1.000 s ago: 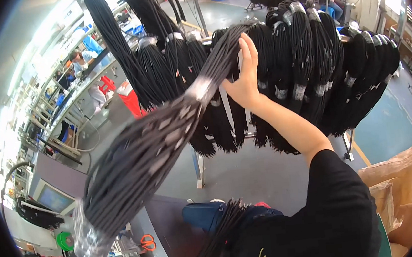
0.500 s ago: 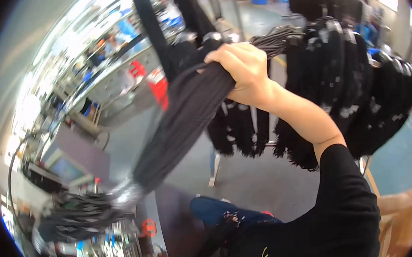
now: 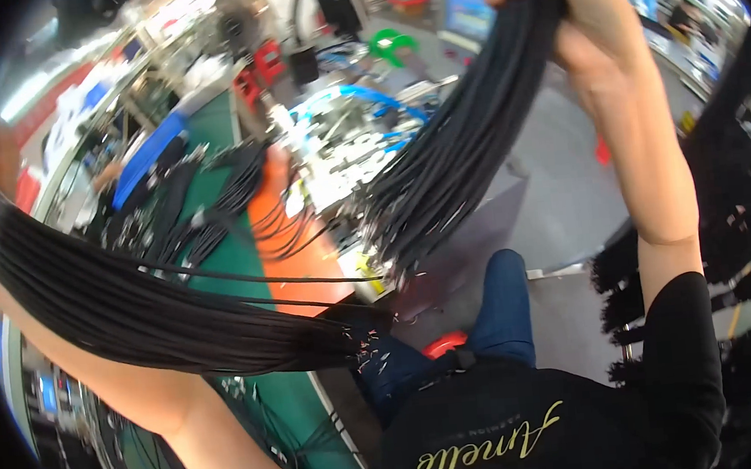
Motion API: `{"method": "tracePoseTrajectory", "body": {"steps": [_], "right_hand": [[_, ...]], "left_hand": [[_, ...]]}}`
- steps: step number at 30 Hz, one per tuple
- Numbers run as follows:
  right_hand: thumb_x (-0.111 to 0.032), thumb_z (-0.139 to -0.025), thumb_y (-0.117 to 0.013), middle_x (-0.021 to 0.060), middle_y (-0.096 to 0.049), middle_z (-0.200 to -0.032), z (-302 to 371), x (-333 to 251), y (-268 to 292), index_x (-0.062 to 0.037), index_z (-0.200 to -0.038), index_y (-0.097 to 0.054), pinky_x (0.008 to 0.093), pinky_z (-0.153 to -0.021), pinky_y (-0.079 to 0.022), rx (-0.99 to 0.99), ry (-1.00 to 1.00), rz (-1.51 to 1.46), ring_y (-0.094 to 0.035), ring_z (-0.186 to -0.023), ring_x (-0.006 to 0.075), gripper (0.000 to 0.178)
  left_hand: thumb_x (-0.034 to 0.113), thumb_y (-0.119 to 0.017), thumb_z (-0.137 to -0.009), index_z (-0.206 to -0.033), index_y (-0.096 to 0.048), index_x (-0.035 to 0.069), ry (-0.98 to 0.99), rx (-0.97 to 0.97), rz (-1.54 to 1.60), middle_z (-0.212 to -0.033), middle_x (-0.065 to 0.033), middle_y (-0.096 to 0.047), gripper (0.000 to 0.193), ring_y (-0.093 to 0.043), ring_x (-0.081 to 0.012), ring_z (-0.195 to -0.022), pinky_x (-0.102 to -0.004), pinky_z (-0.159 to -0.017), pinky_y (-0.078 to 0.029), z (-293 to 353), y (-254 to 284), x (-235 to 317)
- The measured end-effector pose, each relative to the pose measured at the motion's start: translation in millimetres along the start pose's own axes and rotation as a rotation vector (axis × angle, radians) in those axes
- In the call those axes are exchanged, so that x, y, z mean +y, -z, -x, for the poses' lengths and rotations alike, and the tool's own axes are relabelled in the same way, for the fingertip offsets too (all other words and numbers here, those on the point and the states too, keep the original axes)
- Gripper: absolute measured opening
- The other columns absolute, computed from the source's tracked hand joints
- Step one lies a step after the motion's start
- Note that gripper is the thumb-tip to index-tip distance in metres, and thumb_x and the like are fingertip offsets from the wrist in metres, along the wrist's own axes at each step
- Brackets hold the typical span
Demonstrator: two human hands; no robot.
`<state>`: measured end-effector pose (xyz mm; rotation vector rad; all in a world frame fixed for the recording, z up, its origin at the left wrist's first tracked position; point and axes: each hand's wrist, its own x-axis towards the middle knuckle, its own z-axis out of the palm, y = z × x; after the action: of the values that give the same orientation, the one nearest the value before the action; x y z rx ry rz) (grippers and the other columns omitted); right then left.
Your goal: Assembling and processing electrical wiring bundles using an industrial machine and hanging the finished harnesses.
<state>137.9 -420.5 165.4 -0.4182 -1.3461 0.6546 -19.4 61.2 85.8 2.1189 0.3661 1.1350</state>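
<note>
My right hand (image 3: 566, 12) is wrapped round the upper end of a thick bundle of black cords (image 3: 473, 128) at the top right. The cords slant down to the left, and their loose ends fan out over the middle. My left hand (image 3: 0, 165) is at the far left rim, dim and blurred, closed at the end of another bundle of black cords (image 3: 159, 311). That bundle sags across my left forearm toward my lap. A few loose strands (image 3: 281, 283) stick out above it. Whether the two bundles are joined I cannot tell.
A green-topped bench (image 3: 223, 176) on the left carries more black cords (image 3: 233, 193) beside an orange sheet (image 3: 279, 203). Ahead are a cluttered metal fixture with blue tubing (image 3: 363, 93), a green ring-shaped thing (image 3: 393, 45) and a screen (image 3: 468, 12). Racked black bundles (image 3: 729, 195) hang at the right.
The view has swung left, from the hanging racks to the bench. My right hand still grips black cords. My left arm and the bundle at it have come into view.
</note>
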Motion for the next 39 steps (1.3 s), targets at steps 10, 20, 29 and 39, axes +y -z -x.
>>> {"method": "tracePoseTrajectory", "body": {"steps": [10,20,29,39], "right_hand": [[-0.02,-0.085,-0.068,0.0094,-0.064,-0.067,-166.0,350.3,-59.8,-0.0053,-0.073,-0.066,0.032,-0.071,-0.048,0.567,-0.353,-0.183,-0.064,-0.067,0.0185,0.019],[-0.023,-0.091,-0.067,0.0121,-0.066,-0.107,-76.3,495.0,4.5,-0.004,-0.118,-0.063,0.0384,-0.081,-0.052,0.362,-0.711,-0.659,-0.064,-0.095,0.0263,0.033],[-0.045,-0.078,-0.077,0.0194,-0.068,-0.11,-16.3,542.3,57.0,-0.001,-0.114,-0.066,0.0425,-0.085,-0.053,0.647,-0.834,0.371,-0.065,-0.102,0.0293,0.058],[-0.037,-0.065,-0.08,0.0238,-0.069,-0.088,-25.1,530.5,51.0,0.0043,-0.084,-0.069,0.044,-0.076,-0.054,0.727,-0.523,0.863,-0.067,-0.081,0.0368,0.047]], "left_hand": [[0.04,-0.076,-0.069,-0.112,-0.064,0.003,0.203,0.021,-0.514,-0.108,-0.0137,-0.065,0.058,-0.064,-0.029,-0.097,-0.0395,-0.089,-0.048,-20.8,65.5,-135.8],[0.045,-0.075,-0.069,-0.11,-0.067,0.004,0.112,-0.312,-0.486,-0.108,-0.0145,-0.066,0.058,-0.065,-0.0299,-0.097,-0.0403,-0.088,-0.049,-71.3,-200.9,-188.4],[0.049,-0.075,-0.07,-0.107,-0.069,0.005,0.093,-0.375,-0.513,-0.109,-0.0151,-0.067,0.058,-0.066,-0.0306,-0.097,-0.0409,-0.088,-0.05,-53.7,-304.8,-195.5],[0.053,-0.075,-0.07,-0.104,-0.072,0.006,0.144,-0.135,-0.673,-0.109,-0.0159,-0.069,0.059,-0.067,-0.0315,-0.097,-0.0417,-0.088,-0.051,-58.8,-272.1,-225.6]]}}
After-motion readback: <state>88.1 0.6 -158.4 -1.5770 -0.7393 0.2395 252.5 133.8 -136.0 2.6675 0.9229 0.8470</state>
